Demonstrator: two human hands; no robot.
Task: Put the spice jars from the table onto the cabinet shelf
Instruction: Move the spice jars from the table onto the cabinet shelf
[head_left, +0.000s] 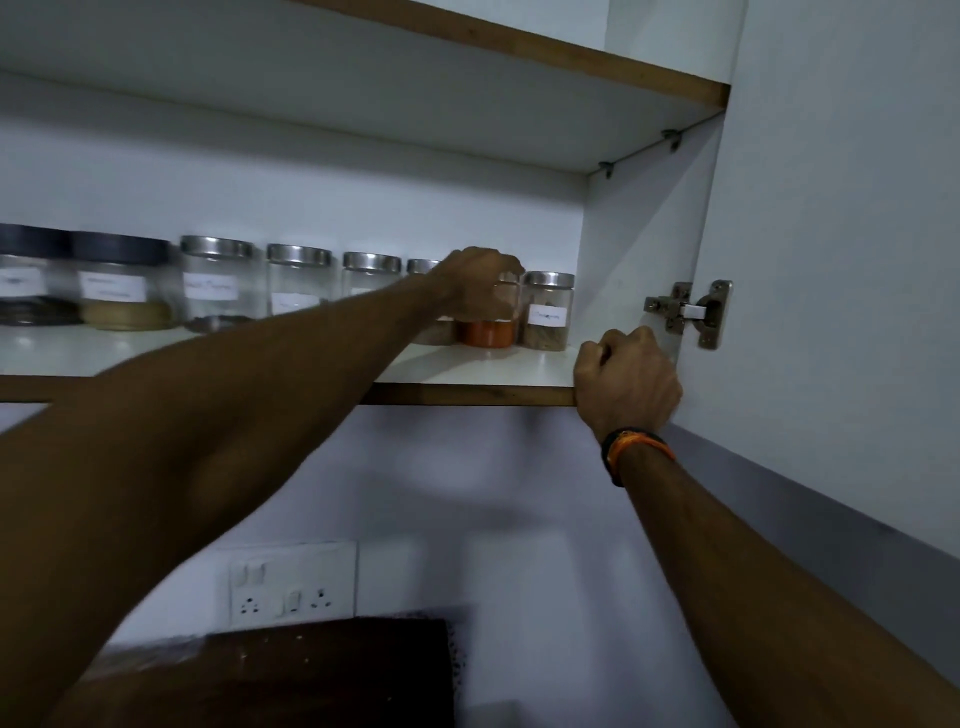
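A row of glass spice jars with steel lids stands along the back of the white cabinet shelf (467, 371). My left hand (480, 283) reaches across and grips the jar of orange powder (485, 332), which stands on the shelf second from the right end. The last jar (546, 312), holding brown spice and a white label, stands right beside it. My right hand (626, 382), with a dark and orange wristband, curls around the shelf's front right corner by the cabinet side wall.
Further left stand more steel-lidded jars (298, 280) and two wider dark-lidded jars (122, 283). The open cabinet door (831, 260) with its hinge (691, 312) is at right. An upper shelf (519, 39) is overhead. Below are a wall socket panel (291, 584) and a dark wooden board (332, 670).
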